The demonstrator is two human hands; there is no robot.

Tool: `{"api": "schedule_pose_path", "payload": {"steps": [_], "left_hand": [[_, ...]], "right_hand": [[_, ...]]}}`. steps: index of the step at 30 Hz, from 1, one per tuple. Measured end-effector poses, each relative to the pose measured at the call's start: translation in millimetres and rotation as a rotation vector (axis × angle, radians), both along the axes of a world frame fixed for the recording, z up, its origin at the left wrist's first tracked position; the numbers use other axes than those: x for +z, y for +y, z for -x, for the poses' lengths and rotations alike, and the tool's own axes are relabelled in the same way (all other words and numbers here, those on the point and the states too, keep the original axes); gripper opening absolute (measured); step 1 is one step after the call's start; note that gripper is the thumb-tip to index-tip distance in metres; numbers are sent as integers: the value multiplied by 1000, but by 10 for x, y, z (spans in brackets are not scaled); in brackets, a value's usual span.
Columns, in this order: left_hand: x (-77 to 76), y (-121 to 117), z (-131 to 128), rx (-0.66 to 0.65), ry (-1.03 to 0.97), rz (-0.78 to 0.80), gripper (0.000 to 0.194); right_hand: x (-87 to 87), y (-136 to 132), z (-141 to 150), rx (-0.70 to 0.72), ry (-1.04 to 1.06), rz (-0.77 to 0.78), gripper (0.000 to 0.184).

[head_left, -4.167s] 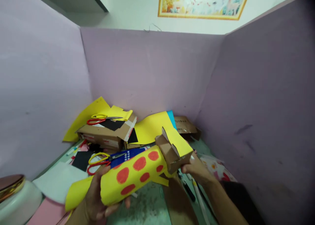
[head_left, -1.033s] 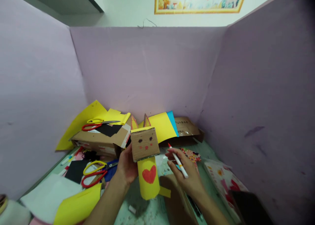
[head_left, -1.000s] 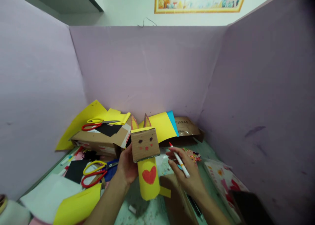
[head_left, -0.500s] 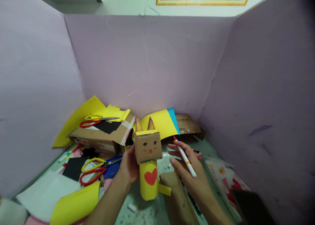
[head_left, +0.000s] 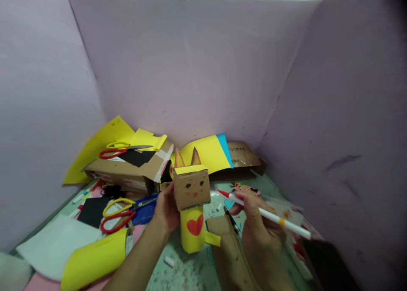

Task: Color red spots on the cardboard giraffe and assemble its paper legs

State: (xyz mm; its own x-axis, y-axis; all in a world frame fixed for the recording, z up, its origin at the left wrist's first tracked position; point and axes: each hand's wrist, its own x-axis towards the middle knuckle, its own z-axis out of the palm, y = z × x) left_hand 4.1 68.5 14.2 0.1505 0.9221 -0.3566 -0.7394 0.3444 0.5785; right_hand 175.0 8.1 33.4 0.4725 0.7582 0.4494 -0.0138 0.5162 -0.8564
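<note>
My left hand (head_left: 167, 210) grips a handmade cat figure from behind its left side. The figure has a cardboard box head (head_left: 192, 189) with drawn eyes, nose and rosy cheeks, two pointed ears, and a yellow paper tube body (head_left: 192, 240) bearing a red heart. A yellow paper strip (head_left: 213, 239) sticks out at the body's right. Pinched in my right hand (head_left: 262, 223) is a red marker (head_left: 270, 216) with a white barrel, its red tip pointing left toward the cat's head but apart from it.
Red-and-yellow scissors (head_left: 119, 214) lie at left, another pair (head_left: 122, 149) on a cardboard box (head_left: 117, 172). A yellow paper roll (head_left: 95, 259) is at front left. A cardboard strip (head_left: 227, 248), a black pen (head_left: 232, 221) and a white cap (head_left: 169, 261) lie on the table. Purple panels (head_left: 197, 70) enclose the space.
My right hand has turned the marker from slanting upward to nearly level, its tip now lower and pointing left at the cat's head. The view has tipped down slightly; the left hand still holds the cat.
</note>
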Motion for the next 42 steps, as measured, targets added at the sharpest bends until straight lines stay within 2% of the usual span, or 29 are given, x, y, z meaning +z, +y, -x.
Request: {"api": "schedule_pose_path", "payload": {"steps": [4, 6, 8, 10, 12, 14, 16, 21, 23, 30, 35, 39, 42], "left_hand": [[13, 0, -2, -10, 1, -1, 36], [32, 0, -4, -18, 0, 9, 36], [47, -3, -2, -19, -3, 19, 35], [47, -5, 4, -12, -12, 20, 34], [31, -1, 12, 2, -28, 13, 32], [11, 6, 20, 6, -44, 9, 30], [0, 12, 26, 5, -54, 12, 31], [30, 9, 34, 9, -54, 11, 33], [44, 7, 39, -10, -51, 13, 34], [1, 7, 59, -10, -69, 8, 38], [1, 1, 53, 10, -63, 11, 36], [-19, 14, 61, -2, -68, 11, 35], [-53, 29, 74, -2, -66, 16, 32]], "right_hand": [[42, -44, 86, 34, -60, -33, 13], [44, -40, 83, -10, -87, -10, 12], [22, 9, 22, -90, -254, 69, 17], [-25, 104, -91, -90, -546, 162, 23], [-92, 215, -214, 61, -817, 193, 24], [-169, 305, -299, 253, -1021, 212, 22], [-241, 350, -323, 394, -1204, 245, 28], [-336, 345, -234, 528, -1482, 329, 52], [-342, 338, -214, 546, -1528, 345, 54], [-353, 340, -255, 576, -1549, 336, 38], [-358, 344, -251, 580, -1504, 325, 43], [-284, 332, -219, 509, -1410, 349, 53], [-195, 304, -191, 395, -1281, 379, 52]]}}
